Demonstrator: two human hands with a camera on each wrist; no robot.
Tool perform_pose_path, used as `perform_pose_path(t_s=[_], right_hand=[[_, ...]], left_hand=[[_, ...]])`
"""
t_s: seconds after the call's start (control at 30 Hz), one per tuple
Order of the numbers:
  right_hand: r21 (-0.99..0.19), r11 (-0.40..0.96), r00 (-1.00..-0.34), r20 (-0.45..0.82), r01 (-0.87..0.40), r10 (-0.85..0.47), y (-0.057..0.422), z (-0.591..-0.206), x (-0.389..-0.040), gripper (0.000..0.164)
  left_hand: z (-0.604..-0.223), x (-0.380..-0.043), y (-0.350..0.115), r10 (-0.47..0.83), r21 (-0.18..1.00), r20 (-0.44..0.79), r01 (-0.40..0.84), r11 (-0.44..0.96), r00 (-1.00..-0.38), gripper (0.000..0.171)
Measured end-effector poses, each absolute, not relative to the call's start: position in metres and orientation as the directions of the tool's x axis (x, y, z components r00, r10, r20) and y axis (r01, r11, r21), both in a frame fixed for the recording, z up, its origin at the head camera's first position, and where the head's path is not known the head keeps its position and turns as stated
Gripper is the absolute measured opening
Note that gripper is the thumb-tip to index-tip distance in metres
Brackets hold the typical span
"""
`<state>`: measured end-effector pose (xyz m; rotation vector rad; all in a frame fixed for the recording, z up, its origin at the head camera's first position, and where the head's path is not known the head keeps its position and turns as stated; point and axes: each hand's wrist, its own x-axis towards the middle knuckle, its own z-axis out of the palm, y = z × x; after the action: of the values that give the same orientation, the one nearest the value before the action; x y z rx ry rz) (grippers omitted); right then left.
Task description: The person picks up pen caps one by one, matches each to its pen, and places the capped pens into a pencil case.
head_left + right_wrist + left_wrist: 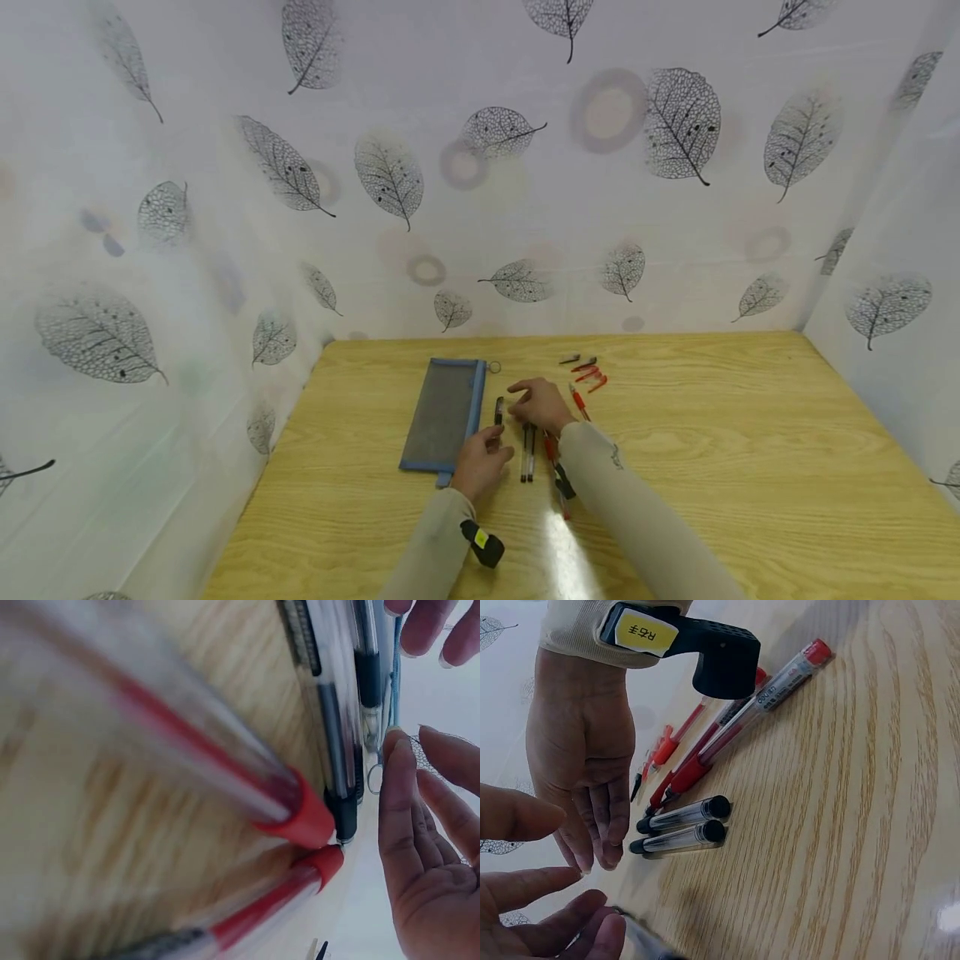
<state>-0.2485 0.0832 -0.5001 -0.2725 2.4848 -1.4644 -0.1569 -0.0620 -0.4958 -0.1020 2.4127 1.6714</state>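
Left hand (480,465) and right hand (543,405), fingers relaxed
Black pen (499,408) between them; blue pouch (444,410) at its nine o'clock, clear pens (524,460) at five.

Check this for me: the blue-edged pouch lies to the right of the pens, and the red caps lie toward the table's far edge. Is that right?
Not quite: the head view shows the blue-edged pouch to the left of the pens. The red caps do lie toward the table's far edge.
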Motion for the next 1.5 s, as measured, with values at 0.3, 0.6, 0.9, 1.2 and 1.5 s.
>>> perform_pose_path(t_s=[0.3,0.6,0.9,1.2,1.5], right_hand=[[-0.894,0.447,-0.968,-0.093,-0.022,-0.233,0.098,-0.498,-0.249,0.036],[-0.894,0.442,-0.971,-0.040,-0.071,-0.236,0.128,-0.498,-0.254,0.036],[-0.862,0.494,-0.985,0.030,-0.112,-0.169,0.167,-0.505,-0.266,0.035],[-0.877,0.468,-0.993,0.067,-0.104,-0.096,0.198,-0.515,-0.272,0.033],[-0.836,0.533,-0.991,0.089,-0.131,-0.104,0.220,-0.520,-0.280,0.036]], left_hand=[[-0.497,-0.159,-0.056,0.089,0.924,-0.175,-0.133,0.359,-0.980,0.044],[-0.500,-0.165,-0.050,0.136,0.943,-0.210,-0.164,0.288,-0.968,0.051],[-0.501,-0.172,-0.046,0.100,0.918,-0.251,-0.205,0.339,-0.963,0.048],[-0.505,-0.175,-0.043,0.097,0.916,-0.242,-0.194,0.352,-0.965,0.047],[-0.506,-0.178,-0.040,0.025,0.868,-0.259,-0.221,0.445,-0.966,0.044]])
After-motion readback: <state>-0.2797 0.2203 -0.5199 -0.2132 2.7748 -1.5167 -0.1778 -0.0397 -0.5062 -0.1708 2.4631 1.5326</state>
